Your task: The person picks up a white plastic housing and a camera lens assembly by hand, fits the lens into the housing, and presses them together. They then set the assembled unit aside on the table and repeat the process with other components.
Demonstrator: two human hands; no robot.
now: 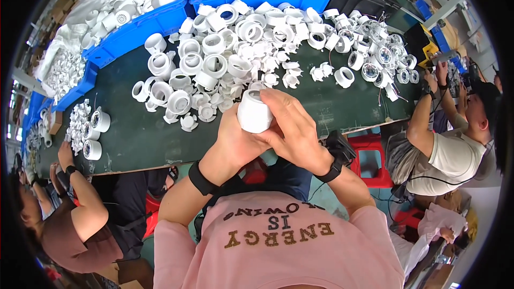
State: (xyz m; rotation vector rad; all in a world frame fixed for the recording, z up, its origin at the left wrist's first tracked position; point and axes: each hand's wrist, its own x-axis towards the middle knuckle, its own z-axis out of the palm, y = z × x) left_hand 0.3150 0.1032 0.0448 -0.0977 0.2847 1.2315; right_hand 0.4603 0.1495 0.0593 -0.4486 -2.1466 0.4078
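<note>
Dark green bench [139, 139], centre frame; left hand [235, 142] and right hand [292, 128] both closed round white cylindrical housing [254, 111], steadying it; loose white parts [225, 59] heaped within reach, upper centre.

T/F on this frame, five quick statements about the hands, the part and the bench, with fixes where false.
1. Both hands, left hand and right hand, hold one white plastic cup-shaped part. True.
2. The bench top is bright red. False: it is dark green.
3. A heap of white plastic rings lies on the bench beyond the hands. True.
4. The bins behind the heap are yellow. False: they are blue, filled with white parts.
5. Each of the person's wrists carries a black band. True.
</note>
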